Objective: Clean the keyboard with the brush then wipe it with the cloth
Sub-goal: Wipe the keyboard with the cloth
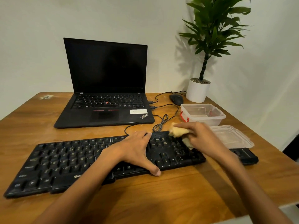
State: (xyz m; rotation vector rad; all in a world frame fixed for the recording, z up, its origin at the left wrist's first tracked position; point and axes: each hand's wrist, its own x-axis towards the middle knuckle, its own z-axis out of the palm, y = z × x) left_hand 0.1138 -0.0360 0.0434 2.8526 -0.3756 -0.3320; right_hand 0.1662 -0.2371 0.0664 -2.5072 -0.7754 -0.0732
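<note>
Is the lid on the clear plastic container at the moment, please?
No, the lid lies on the table beside the open container, not on top of it.

Single view, from a camera worn on the head. Looks forward and down over the near edge of the wooden table (178, 199), facing the pale wall (32, 46). Sits close above the keyboard (64, 159), the left hand (134, 151) and the right hand (202, 136). Reaches farther back to the laptop (106, 67) and the plant (215, 29) at the far right corner. Bends straight lines near the borders.
</note>
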